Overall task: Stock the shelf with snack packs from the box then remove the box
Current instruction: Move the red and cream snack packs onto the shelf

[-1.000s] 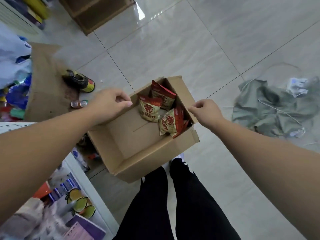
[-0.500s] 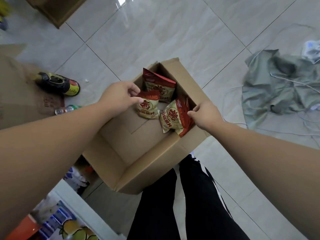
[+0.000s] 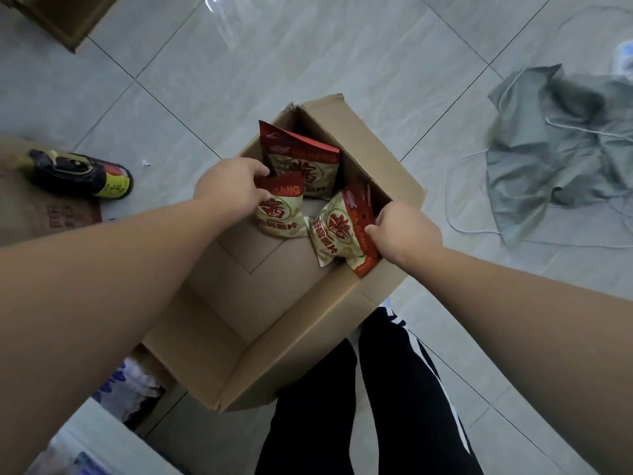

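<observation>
Pale grey floor tiles (image 3: 342, 56) are spreading under everything, with a crumpled grey cloth (image 3: 561, 145) lying well off to the right and a dark bottle (image 3: 78, 173) lying on its side to the left. An open cardboard box (image 3: 308, 344) is sitting just ahead of the person's legs (image 3: 342, 406) and beside the white shelf edge (image 3: 85, 437) at lower left, likely so that each pack is travelling only a short way. Its near half is showing bare cardboard, while three snack packs are bunching towards the far corner and the right wall. The left grip (image 3: 229, 183) is curling round the red top of the middle pack (image 3: 281, 207), and the right grip (image 3: 404, 231) is pinching the red edge of the side pack (image 3: 342, 231) by the right wall, seemingly taking one pack apiece. The third pack (image 3: 301, 156) is leaning in the far corner, untouched. A second ago both grips were hovering at the box's rim, holding no pack; they have since dropped inside.
</observation>
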`<state>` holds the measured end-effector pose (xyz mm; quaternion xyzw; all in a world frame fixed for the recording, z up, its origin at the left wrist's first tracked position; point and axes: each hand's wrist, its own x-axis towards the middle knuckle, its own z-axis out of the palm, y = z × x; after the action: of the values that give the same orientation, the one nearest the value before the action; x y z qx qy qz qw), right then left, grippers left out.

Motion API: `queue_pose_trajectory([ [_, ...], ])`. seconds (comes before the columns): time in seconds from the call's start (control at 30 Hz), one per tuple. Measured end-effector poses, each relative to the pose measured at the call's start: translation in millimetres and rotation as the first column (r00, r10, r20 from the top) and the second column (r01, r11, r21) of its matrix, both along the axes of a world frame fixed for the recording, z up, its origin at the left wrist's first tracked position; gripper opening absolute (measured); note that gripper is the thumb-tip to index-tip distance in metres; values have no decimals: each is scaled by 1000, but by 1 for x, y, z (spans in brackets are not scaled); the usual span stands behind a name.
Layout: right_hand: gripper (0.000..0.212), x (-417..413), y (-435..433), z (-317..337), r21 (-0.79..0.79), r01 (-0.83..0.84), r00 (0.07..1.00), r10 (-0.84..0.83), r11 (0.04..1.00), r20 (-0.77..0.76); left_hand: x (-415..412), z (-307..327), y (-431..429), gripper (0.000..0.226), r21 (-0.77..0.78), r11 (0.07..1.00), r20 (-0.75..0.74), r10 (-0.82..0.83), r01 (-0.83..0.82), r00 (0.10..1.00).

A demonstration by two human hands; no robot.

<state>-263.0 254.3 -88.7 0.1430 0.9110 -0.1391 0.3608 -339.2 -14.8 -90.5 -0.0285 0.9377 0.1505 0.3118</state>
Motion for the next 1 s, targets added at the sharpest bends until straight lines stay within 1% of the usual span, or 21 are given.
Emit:
queue_pose_trajectory([
  [0.07,26,1,-2,-2,30,-15,1000,15,999,-2,1,-6,1,43,-40,999,-25,2,-3,1000],
  [0.1,24,2,-2,-4,41,-21,1000,22,999,-8,2,-9,2,36,-61,998,-36,8,-10,999],
  [0.17,25,6,-4,-8,57,-29,999,31,998,-27,3,-13,3,20,-95,995,-41,5,-9,999],
  [0.23,28,7,-7,-6,59,-35,998,38,998,-58,3,-13,4,14,-111,994,-41,4,-9,999],
  [0.4,24,1,-17,17,45,-100,984,106,994,-145,3,11,4,13,-141,989,-80,-44,32,996],
  [0.57,24,-16,-22,58,69,-210,935,221,975,-279,-2,56,-5,12,-117,993,-130,-41,26,991],
  [0.67,19,-23,-22,85,69,-212,909,222,975,-352,1,85,-11,13,-83,996,-160,-27,13,987],
  [0.8,17,-32,-24,121,56,-261,880,261,964,-396,4,124,-22,16,-83,996,-174,18,-32,985],
  [0.9,17,-46,-24,152,61,-369,845,362,928,-395,7,161,-27,17,-69,995,-168,60,-73,984],
  [1.0,21,-68,-27,196,36,-491,803,468,870,-368,7,202,-33,17,-29,994,-172,99,-105,980],
])
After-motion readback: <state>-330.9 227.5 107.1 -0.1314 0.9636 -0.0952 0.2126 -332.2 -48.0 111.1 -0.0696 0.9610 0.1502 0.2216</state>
